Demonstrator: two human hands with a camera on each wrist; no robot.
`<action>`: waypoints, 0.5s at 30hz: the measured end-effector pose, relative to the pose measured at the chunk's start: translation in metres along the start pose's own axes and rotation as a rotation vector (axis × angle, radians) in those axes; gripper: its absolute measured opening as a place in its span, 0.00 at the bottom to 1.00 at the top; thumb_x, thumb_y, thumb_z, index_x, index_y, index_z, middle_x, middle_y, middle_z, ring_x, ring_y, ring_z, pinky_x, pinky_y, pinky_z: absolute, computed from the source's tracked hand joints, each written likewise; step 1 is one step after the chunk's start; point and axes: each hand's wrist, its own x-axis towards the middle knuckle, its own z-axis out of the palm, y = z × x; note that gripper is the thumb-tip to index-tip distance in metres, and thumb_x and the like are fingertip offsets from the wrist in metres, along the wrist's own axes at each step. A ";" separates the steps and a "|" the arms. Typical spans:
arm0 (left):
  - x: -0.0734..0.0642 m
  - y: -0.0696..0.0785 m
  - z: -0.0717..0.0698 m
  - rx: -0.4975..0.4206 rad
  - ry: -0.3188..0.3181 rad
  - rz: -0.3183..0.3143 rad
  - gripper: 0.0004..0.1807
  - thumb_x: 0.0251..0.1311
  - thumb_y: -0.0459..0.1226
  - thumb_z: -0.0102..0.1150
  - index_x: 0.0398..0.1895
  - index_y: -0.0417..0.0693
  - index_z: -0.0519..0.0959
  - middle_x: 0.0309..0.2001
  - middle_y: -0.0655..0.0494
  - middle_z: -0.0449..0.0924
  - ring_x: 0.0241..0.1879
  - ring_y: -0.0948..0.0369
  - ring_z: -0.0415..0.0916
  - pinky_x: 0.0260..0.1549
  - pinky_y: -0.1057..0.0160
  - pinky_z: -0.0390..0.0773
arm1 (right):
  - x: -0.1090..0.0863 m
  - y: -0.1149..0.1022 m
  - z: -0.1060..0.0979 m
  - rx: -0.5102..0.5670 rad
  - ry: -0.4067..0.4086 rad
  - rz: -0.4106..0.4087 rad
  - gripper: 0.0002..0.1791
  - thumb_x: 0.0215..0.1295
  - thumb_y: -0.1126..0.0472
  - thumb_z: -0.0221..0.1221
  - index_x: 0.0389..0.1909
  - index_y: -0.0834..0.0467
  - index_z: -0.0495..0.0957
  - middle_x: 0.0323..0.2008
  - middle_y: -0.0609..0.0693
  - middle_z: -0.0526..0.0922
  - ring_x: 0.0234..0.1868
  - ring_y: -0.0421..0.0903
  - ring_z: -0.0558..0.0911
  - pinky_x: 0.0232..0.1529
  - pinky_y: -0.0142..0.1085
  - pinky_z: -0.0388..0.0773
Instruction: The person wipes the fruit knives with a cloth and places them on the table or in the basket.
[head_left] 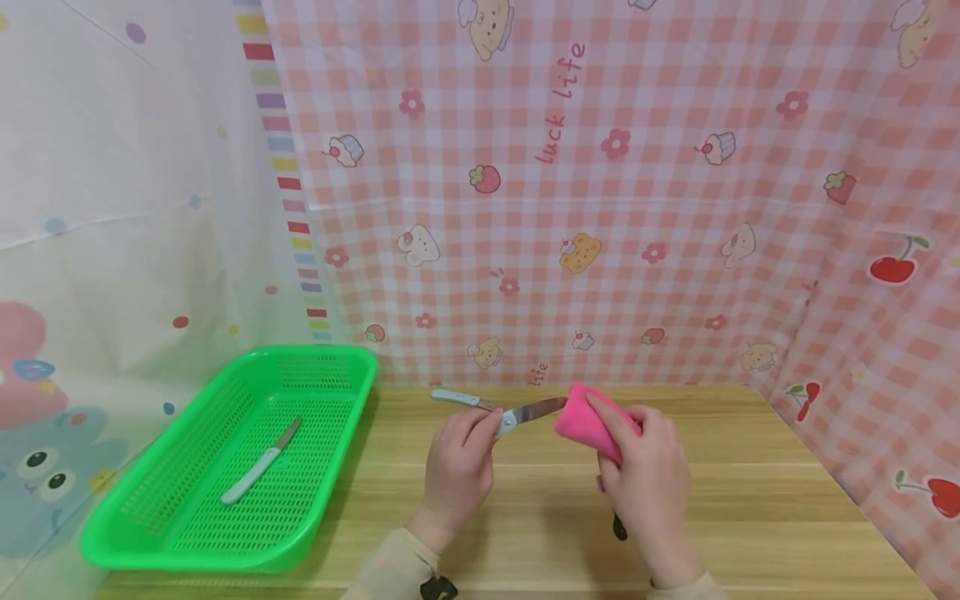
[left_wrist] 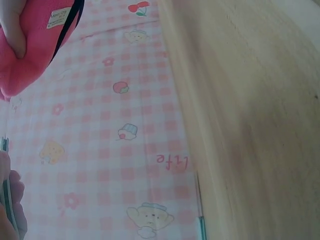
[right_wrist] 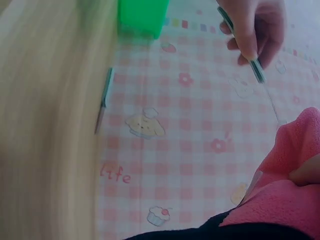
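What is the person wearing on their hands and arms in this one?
The left hand and right hand are both bare, without gloves. The left sleeve is light beige, as is the right sleeve, mostly out of frame. A small black object shows beside the left sleeve, too cut off to identify.

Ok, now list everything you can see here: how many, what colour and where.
Held knife: 1, light-blue handle, in the left hand
Fuzzy cloth: 1, bright pink, in the right hand
Loose knife: 1, light-blue handle, on the table near its back edge
Basket knife: 1, light-blue handle, inside the basket
Perforated basket: 1, green, on the table at left
Table: 1, wood-brown, beneath everything
Checked backdrop: count unclear, pink and white, behind and at right
Dotted backdrop: 1, white, at left
Hands: 2, bare, above the table
Sleeves: 2, beige, at the wrists
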 end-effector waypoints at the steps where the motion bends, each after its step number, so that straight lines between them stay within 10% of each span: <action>1: 0.000 0.000 0.000 0.000 0.001 -0.003 0.11 0.61 0.29 0.58 0.46 0.37 0.82 0.39 0.49 0.80 0.36 0.54 0.79 0.34 0.58 0.80 | 0.001 0.001 -0.001 -0.003 0.005 0.006 0.38 0.38 0.76 0.68 0.56 0.48 0.82 0.39 0.63 0.76 0.35 0.61 0.75 0.32 0.52 0.72; 15: 0.003 0.000 -0.002 0.016 0.014 -0.016 0.11 0.62 0.28 0.58 0.46 0.37 0.82 0.38 0.48 0.80 0.35 0.53 0.79 0.31 0.57 0.79 | 0.006 -0.005 -0.014 0.021 0.000 -0.057 0.41 0.36 0.77 0.69 0.58 0.47 0.81 0.39 0.61 0.76 0.36 0.60 0.75 0.35 0.50 0.71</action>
